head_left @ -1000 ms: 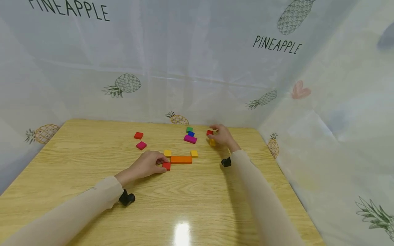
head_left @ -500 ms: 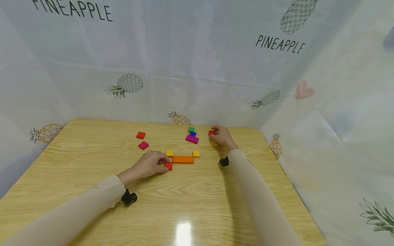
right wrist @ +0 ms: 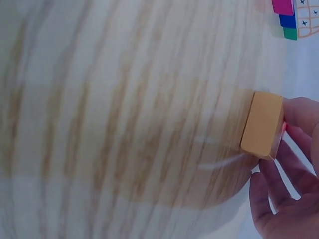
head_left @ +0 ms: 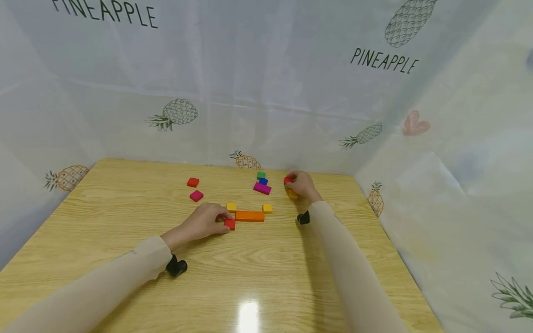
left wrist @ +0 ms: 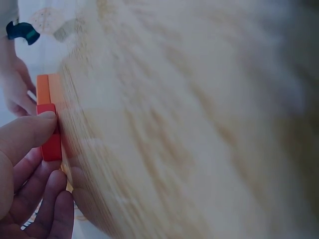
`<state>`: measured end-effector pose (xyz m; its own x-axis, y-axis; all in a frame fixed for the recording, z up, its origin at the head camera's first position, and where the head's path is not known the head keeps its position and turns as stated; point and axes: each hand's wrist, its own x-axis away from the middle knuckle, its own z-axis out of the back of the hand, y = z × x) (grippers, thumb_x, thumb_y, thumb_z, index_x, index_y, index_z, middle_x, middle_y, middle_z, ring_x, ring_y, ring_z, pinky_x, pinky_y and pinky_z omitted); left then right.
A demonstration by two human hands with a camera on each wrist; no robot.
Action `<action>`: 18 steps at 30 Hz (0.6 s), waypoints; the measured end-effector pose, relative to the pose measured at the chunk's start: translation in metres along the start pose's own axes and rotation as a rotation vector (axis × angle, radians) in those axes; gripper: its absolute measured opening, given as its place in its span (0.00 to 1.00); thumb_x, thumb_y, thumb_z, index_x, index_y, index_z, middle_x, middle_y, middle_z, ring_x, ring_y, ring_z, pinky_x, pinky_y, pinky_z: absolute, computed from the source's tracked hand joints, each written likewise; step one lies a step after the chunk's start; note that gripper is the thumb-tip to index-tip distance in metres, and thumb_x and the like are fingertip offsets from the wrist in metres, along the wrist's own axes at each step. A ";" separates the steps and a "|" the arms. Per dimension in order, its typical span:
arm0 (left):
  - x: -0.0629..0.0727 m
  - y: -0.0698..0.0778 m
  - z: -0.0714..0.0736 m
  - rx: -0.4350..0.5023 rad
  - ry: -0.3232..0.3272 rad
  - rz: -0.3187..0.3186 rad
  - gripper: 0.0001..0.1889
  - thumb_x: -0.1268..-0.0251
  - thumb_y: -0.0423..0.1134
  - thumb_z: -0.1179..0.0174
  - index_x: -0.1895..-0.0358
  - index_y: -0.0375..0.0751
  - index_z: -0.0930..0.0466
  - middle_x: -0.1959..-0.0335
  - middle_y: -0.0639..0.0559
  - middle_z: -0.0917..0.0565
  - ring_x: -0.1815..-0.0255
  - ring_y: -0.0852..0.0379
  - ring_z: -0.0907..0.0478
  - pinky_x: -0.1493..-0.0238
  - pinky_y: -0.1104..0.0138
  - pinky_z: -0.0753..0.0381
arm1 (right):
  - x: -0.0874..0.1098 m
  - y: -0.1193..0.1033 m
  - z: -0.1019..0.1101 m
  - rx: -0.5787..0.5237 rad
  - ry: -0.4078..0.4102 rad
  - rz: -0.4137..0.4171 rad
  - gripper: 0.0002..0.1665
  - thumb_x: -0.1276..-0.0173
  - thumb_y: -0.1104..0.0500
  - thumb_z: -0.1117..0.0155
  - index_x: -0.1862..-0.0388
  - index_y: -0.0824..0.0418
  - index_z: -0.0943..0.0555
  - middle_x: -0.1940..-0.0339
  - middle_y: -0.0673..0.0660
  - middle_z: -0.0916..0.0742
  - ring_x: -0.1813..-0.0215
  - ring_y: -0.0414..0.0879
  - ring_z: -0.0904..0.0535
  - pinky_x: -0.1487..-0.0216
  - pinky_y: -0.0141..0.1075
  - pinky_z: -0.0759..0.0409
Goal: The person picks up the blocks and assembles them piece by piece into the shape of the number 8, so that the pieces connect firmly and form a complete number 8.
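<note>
My left hand [head_left: 201,221] pinches a small red block [head_left: 230,224] at the left end of a long orange block [head_left: 250,216]. In the left wrist view the thumb lies on this red block [left wrist: 51,147], the orange block [left wrist: 43,88] behind it. Farther right, my right hand [head_left: 303,185] has thumb and fingertips round another red block [head_left: 288,180]. Just in front of that one stands a yellow-orange block [head_left: 293,194]. In the right wrist view this yellow-orange block [right wrist: 262,124] mostly hides the red one, and the fingers of my right hand [right wrist: 294,164] reach behind it.
Two yellow blocks [head_left: 267,208] stand behind the orange block's ends. Beyond are a magenta block [head_left: 262,188], a blue block [head_left: 263,181] and a green block [head_left: 261,175]. A red block [head_left: 193,182] and a pink block [head_left: 196,195] lie back left. A curtain borders the wooden table [head_left: 233,277].
The fingers of my right hand have drawn in round the red block. My left hand keeps its place at its red block. The head view has turned slightly left.
</note>
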<state>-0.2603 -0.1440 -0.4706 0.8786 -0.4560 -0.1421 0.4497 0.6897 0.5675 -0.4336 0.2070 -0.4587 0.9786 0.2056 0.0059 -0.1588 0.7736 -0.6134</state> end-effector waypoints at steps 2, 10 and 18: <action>-0.001 0.001 0.000 0.003 0.001 -0.007 0.13 0.38 0.41 0.21 0.52 0.44 0.08 0.60 0.57 0.11 0.63 0.60 0.21 0.55 0.63 0.19 | 0.001 -0.001 0.002 -0.003 -0.005 0.002 0.22 0.23 0.61 0.34 0.34 0.68 0.19 0.36 0.66 0.16 0.40 0.59 0.19 0.38 0.48 0.18; -0.001 0.001 -0.002 0.014 0.000 -0.018 0.13 0.38 0.40 0.21 0.52 0.44 0.08 0.60 0.56 0.11 0.63 0.59 0.21 0.56 0.63 0.19 | -0.001 0.006 0.004 -0.009 -0.001 0.015 0.20 0.23 0.59 0.31 0.36 0.65 0.17 0.38 0.64 0.15 0.38 0.59 0.20 0.35 0.49 0.19; -0.001 0.001 -0.002 0.007 0.006 0.004 0.13 0.39 0.40 0.21 0.52 0.45 0.08 0.59 0.57 0.11 0.61 0.59 0.19 0.54 0.62 0.17 | 0.002 -0.006 0.022 0.087 0.026 0.147 0.18 0.22 0.56 0.31 0.39 0.61 0.14 0.38 0.61 0.15 0.31 0.62 0.25 0.28 0.55 0.27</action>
<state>-0.2609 -0.1419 -0.4716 0.8814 -0.4498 -0.1444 0.4449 0.6876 0.5738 -0.4336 0.2161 -0.4378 0.9469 0.3056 -0.1004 -0.3103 0.7856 -0.5352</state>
